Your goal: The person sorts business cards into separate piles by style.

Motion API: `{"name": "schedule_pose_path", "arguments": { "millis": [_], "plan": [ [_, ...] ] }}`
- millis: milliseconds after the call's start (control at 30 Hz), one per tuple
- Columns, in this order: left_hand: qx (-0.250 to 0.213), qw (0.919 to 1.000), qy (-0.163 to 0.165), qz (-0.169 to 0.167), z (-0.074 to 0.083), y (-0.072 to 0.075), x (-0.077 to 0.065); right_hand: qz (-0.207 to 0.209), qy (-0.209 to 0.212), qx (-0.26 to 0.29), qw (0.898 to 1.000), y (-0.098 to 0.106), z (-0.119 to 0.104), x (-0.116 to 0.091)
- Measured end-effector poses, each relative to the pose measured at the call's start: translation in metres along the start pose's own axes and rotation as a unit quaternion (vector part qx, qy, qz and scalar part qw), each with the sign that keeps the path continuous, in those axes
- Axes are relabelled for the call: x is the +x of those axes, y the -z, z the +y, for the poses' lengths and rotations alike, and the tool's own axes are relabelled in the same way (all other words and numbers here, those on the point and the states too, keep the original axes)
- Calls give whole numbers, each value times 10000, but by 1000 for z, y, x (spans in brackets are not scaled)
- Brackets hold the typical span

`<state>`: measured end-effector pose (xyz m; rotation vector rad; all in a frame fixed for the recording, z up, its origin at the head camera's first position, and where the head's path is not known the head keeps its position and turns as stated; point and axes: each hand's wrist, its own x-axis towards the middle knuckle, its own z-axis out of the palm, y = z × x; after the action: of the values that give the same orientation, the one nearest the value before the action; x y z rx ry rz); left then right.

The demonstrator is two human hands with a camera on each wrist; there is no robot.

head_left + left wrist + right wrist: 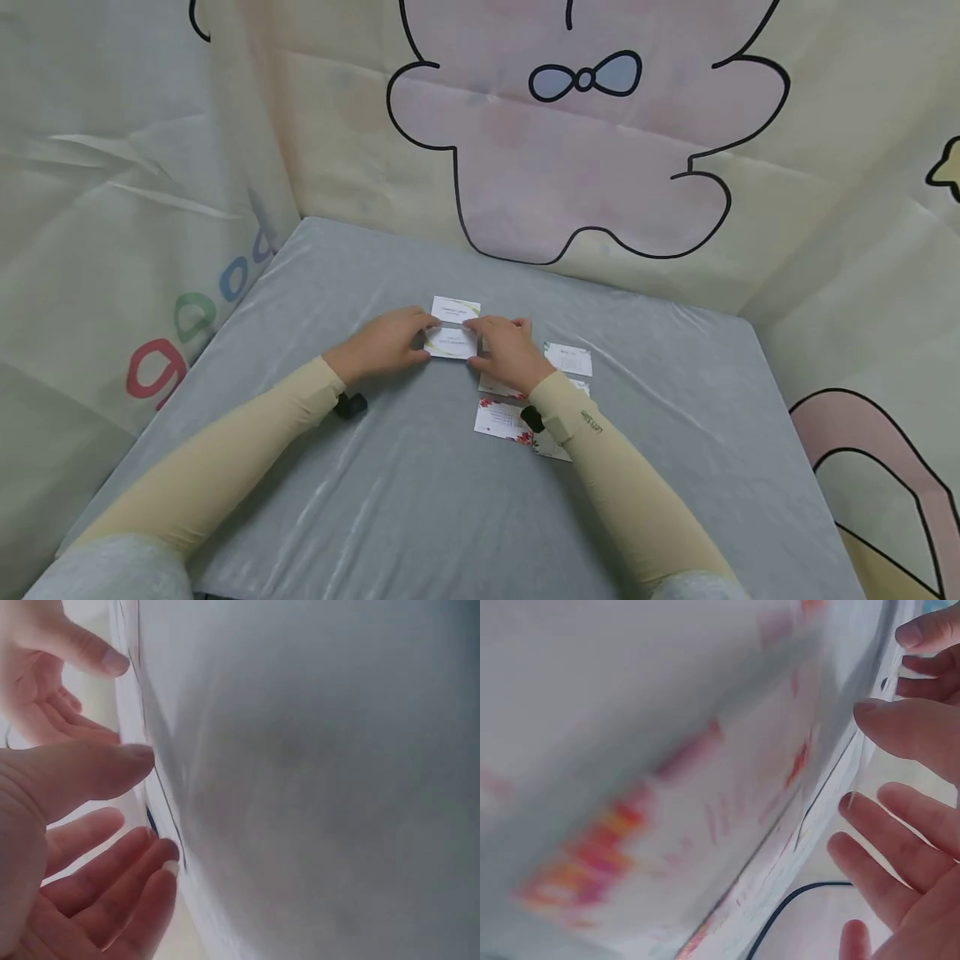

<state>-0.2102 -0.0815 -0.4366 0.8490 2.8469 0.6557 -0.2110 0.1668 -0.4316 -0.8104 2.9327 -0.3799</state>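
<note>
A white card (450, 342) with a pale green-yellow edge lies on the grey cloth, with a similar card (455, 309) just beyond it. At the near card's left side is my left hand (386, 342), thumb and fingertips at its edge. My right hand (510, 350) is at the opposite side, its fingertips close to the card's right corners. In the right wrist view, the right fingers (881, 847) are loosely spread. The left thumb (97, 772) and fingers stand apart in the left wrist view. Whether either hand pinches the card is unclear.
Red-flowered cards (501, 420) lie in a column beneath and beside the right hand. To their right is another column with a green-trimmed card (567, 359); the right forearm partly covers it. Grey cloth (405, 500) covers the table, and a printed curtain (337, 150) hangs behind.
</note>
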Motion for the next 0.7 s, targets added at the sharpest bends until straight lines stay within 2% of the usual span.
{"name": "schedule_pose_path", "arguments": {
  "millis": [167,300,433,700],
  "plan": [
    [199,9994,278,39,-14,10,31,-91,-432,313,9985,3,14,36],
    [104,9994,325,80,-23,10,49,-123,-639,393,9971,2,23,53],
    [-30,9994,350,46,-29,7,57,-195,-677,404,9967,0,26,61],
    [-115,9993,361,32,-34,4,61,-103,-702,561,9959,-3,29,63]
  ]
}}
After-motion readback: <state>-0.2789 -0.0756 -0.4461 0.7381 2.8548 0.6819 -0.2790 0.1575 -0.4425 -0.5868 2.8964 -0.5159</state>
